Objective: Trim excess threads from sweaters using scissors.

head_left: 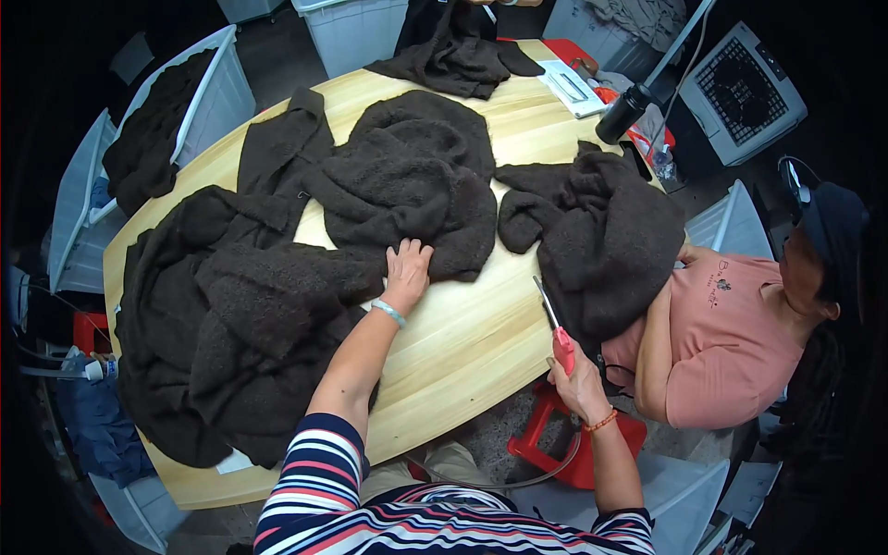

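Observation:
My left hand [407, 270] rests palm down, fingers stretched, on the near edge of a dark brown knit garment [407, 176] on the table. A second heap of the same dark brown fabric [250, 314] lies to its left, beside my forearm. My right hand [580, 381] is closed round the red handle of what looks like an air blow gun [562, 348]. Its thin metal nozzle points up and away, close to another brown garment [610, 240]. A hose hangs below my right wrist.
A co-worker in a pink shirt [731, 342] sits at the right with a hand at the garment there. Across the wooden table [453, 342] another person handles brown fabric [453, 60]. White bins [208, 102] line the left, a red stool [555, 439] stands below, and a black cylinder [624, 113] is at the far right.

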Demonstrator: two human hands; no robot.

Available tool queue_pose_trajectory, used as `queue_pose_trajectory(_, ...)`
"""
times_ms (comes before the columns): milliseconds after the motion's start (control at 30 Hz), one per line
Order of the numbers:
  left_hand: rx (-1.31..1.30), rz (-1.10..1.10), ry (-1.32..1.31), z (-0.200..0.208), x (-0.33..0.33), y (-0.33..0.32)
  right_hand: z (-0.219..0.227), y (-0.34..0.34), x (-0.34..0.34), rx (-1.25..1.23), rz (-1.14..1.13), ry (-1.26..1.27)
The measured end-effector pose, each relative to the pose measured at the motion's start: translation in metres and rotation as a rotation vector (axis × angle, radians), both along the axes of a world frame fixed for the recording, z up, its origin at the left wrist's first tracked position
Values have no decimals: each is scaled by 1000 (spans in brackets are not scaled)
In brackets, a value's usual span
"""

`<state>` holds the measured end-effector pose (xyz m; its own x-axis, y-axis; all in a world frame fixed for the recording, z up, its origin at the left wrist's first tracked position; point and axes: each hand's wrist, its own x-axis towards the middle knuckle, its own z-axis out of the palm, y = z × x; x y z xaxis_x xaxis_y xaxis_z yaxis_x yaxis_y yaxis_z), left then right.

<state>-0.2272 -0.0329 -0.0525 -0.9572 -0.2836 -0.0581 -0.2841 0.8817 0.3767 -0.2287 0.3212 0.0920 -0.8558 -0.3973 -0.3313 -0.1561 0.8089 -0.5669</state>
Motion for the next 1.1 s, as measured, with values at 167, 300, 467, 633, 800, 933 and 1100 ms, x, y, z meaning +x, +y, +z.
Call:
queue_pose_trajectory(167, 457, -183, 418, 45, 37, 33, -3, 8, 1, -33, -29, -42)
queue_pose_trajectory(300, 429, -296, -7, 108, 157, 50, 3, -1, -8, 0, -10, -8)
queue_pose_trajectory(467, -38, -105, -566, 72, 255, 67, -29, -28, -15, -121, 56, -279)
queue_pose_trajectory(633, 159, 49, -144, 86, 214, 128, -111, -38, -2, -79, 93, -128)
queue_pose_trajectory(800, 83, 13, -79, 17, 199, 126, -95, -67, -4, 163, 106, -27)
queue_pose_trajectory(933, 1008, 252, 161, 74, 184, 41, -69, -64, -28, 63, 129, 12)
queue_pose_trajectory(1100, 414, 472, 306, 172, 197, -59, 8, -89, -68, -254, 86, 273)
